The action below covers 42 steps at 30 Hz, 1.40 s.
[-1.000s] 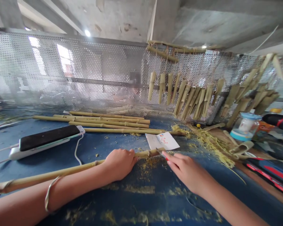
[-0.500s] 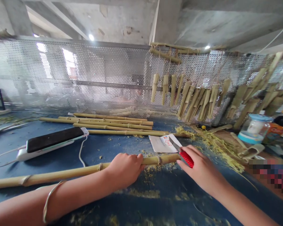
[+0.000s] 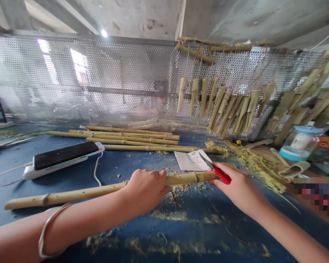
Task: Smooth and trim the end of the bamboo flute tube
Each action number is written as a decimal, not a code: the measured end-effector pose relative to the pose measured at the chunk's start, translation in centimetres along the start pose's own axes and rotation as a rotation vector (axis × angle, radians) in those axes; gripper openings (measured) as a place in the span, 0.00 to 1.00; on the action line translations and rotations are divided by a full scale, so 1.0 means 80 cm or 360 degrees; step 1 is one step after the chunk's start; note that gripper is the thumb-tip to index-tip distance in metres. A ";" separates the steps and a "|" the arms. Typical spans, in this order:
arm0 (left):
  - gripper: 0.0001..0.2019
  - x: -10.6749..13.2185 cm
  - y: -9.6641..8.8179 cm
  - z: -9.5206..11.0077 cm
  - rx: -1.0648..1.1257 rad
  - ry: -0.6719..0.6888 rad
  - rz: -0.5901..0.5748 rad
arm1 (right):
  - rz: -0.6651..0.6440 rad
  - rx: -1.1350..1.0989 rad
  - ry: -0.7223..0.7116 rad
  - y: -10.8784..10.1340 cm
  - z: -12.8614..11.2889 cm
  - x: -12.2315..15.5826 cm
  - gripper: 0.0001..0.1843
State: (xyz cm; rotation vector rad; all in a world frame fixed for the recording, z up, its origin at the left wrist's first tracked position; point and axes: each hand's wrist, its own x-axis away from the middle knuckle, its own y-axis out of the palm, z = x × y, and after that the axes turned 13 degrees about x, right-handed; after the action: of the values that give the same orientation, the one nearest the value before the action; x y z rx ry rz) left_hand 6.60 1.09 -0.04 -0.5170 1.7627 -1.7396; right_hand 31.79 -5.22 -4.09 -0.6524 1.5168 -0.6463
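A long bamboo pole (image 3: pixel 79 194) with small dark holes lies slantwise over the blue tabletop. Around its right part my left hand (image 3: pixel 148 188) is closed, knuckles up. My right hand (image 3: pixel 235 182) grips a knife with a red handle (image 3: pixel 222 176), its blade pointing up and left. Fingers of that hand also touch the pole's right end, which they partly hide. Just behind the pole, under the blade, lies a white paper (image 3: pixel 190 162) with coloured print. Pale shavings (image 3: pixel 178 191) are scattered beneath the pole.
Several bamboo poles (image 3: pixel 134 138) lie farther back. A black phone (image 3: pixel 68 155) rests on a white cabled device at left. Bamboo pieces (image 3: pixel 233 109) hang before the perforated metal screen (image 3: pixel 120 91). At right stand a blue-lidded jar (image 3: pixel 301 144) and a shavings heap (image 3: pixel 263 171).
The pole has shifted right, bringing its left end into view and showing small holes along it. My right hand and the knife have moved slightly right. The view has tilted down a little.
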 end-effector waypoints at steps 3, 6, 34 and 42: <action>0.19 -0.004 0.003 -0.006 0.0055 -0.0092 -0.0075 | -0.0011 -0.0036 -0.0059 -0.005 0.002 -0.003 0.16; 0.21 -0.010 0.009 -0.016 0.0118 -0.0145 -0.0173 | -0.0021 -0.0096 -0.0007 -0.015 0.000 -0.005 0.17; 0.16 -0.041 -0.012 0.017 0.0328 0.0022 -0.0174 | -0.0328 -0.0682 0.0355 -0.030 -0.027 -0.004 0.20; 0.17 -0.023 0.001 0.021 0.0155 0.0080 -0.0095 | -0.1095 -0.1456 0.0503 -0.034 -0.057 0.008 0.33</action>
State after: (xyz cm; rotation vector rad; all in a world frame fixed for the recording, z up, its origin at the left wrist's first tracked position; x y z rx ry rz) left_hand 9.05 1.04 0.25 -0.4924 1.7024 -1.8846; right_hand 27.28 -7.48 -2.33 -1.8942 1.8704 -0.5441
